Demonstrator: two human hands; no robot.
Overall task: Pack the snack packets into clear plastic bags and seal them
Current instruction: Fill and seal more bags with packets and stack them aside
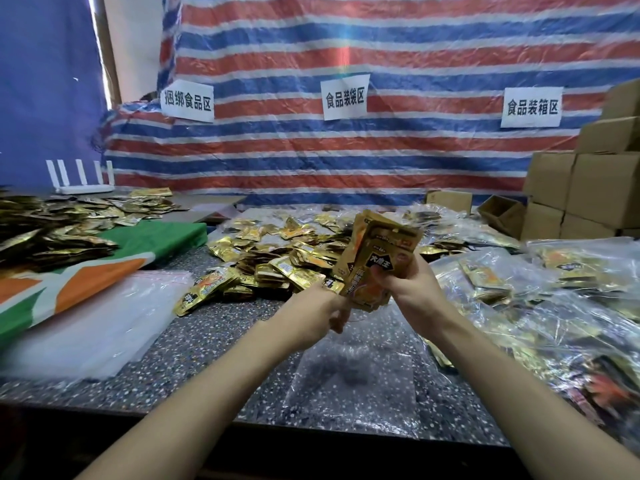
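head view: only view I have, everything below is read off it.
right hand (412, 289): fingers curled round the lower right side of the stack of snack packets (377, 258). Firm wrap and it carries the load.
left hand (318, 308): fingers curled in at the stack's lower left corner, right above the top edge of the clear bag (353, 372). I can't tell if it pinches the stack or the bag film.
stack: held upright above the bench (194, 341) and fanned at the top, so the packets aren't squared.
clear bag: lies flat on the bench straight under both hands. The mouth looks to be at the far end, but that's hard to read through the glare.
loose packets (277, 251): big gold pile just behind the hands.
empty bags (97, 320): flat pile of them to my left.
filled bags (554, 289): heaped to my right.
handling, packets: I judge them light, with glossy foil that's slick face to face. A stack will shear and spill if I squeeze it loosely.
where I'd grip: across the stack's flat faces, low and mid-width, thumb one side and fingers the other. Not by the edges.
handling, bag: thin limp film with no stiffness, likely clingy. I'd take one lip of the mouth in a pinch and lift it open.
risk: top packets could slide off the fan, and packet corners could snag the film at the mouth.
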